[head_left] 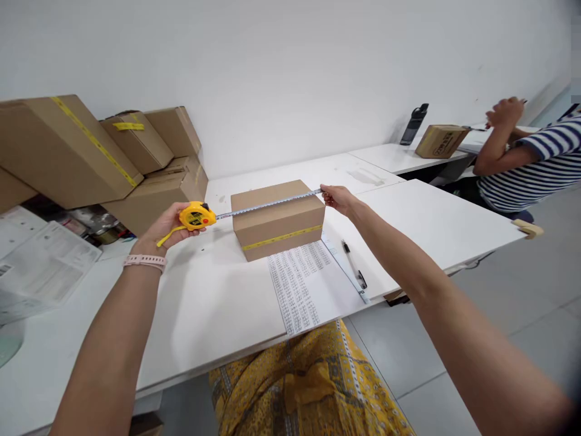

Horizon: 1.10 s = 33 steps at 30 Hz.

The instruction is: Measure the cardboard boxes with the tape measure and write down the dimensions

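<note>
A brown cardboard box (276, 227) with a yellow tape stripe sits on the white table (218, 303). My left hand (170, 227) is closed round a yellow tape measure case (196, 216) just left of the box. Its blade (267, 206) stretches across the box's top. My right hand (336, 197) pinches the blade's end at the box's right top edge.
A printed sheet (304, 284) and a black pen (354, 266) lie in front of the box. Stacked cardboard boxes (68, 148) fill the back left. A person in a striped shirt (535, 163) works at the far right table beside a small box (440, 140).
</note>
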{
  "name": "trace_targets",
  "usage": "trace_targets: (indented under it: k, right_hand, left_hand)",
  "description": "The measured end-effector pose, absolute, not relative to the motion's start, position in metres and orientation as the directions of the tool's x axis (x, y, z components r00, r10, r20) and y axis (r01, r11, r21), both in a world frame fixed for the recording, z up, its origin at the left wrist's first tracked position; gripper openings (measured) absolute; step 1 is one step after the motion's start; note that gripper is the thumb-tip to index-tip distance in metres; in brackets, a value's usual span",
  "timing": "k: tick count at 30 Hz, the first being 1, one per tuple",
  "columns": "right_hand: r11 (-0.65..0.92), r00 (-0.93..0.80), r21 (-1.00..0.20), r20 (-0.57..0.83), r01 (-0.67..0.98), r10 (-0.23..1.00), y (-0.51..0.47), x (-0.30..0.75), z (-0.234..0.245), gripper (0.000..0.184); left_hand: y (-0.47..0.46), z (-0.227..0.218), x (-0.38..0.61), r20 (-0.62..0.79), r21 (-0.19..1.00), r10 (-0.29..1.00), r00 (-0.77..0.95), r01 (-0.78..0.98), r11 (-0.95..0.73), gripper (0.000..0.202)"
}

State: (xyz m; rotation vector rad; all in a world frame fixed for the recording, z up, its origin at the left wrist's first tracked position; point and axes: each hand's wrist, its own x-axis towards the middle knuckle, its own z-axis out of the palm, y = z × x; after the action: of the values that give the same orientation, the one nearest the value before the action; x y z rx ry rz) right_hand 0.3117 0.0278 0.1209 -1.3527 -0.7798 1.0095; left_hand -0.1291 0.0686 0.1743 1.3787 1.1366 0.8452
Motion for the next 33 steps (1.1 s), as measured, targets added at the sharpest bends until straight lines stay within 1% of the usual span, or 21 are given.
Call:
trace_targets:
  k: [4,7,10,13,18,23,26,29,31,33]
  right_hand:
    - [-0.067,0.436,-0.997,-0.074,-0.033,0.897,0.043,0.307,0.106,0.035]
    - [-0.081,0.454,-0.995,-0.050,0.050,0.890,0.051,0.305,0.102,0.031]
    - [-0.105,0.457,-0.986,-0.034,0.132,0.889,0.055,0.300,0.102,0.026]
    - [-0.143,0.462,-0.970,-0.037,0.198,0.886,0.055,0.294,0.104,0.025]
    - [-0.214,0.471,-0.936,-0.061,0.278,0.880,0.053,0.290,0.107,0.029]
    - [-0.233,0.485,-0.907,-0.036,0.351,0.874,0.053,0.290,0.107,0.035]
    - [-0.224,0.487,-0.889,-0.001,0.399,0.873,0.055,0.290,0.107,0.036]
    - [-0.203,0.493,-0.879,0.041,0.431,0.869,0.057,0.292,0.112,0.035]
    - [-0.144,0.484,-0.893,0.091,0.426,0.870,0.057,0.294,0.121,0.034]
    - [-0.020,0.450,-0.916,0.178,0.401,0.875,0.057,0.292,0.131,0.032]
  left_hand:
    - [0.079,0.172,-0.134,-0.138,0.980,0.945,0.297,0.180,0.087,0.038]
    - [0.086,0.169,-0.131,-0.148,0.983,0.935,0.324,0.155,0.102,0.039]
    - [0.091,0.165,-0.123,-0.156,0.985,0.927,0.340,0.127,0.119,0.036]
    - [0.093,0.164,-0.112,-0.162,0.986,0.923,0.348,0.100,0.136,0.034]
    - [0.093,0.164,-0.104,-0.170,0.985,0.915,0.365,0.068,0.156,0.036]
    - [0.094,0.158,-0.106,-0.170,0.986,0.919,0.356,0.060,0.159,0.039]
    - [0.097,0.160,-0.106,-0.173,0.985,0.917,0.359,0.067,0.159,0.042]
    - [0.090,0.172,-0.109,-0.154,0.988,0.916,0.371,0.070,0.138,0.043]
    - [0.071,0.178,-0.110,-0.119,0.993,0.887,0.446,0.072,0.097,0.047]
    - [0.037,0.173,-0.103,-0.093,0.996,0.795,0.600,0.067,0.066,0.060]
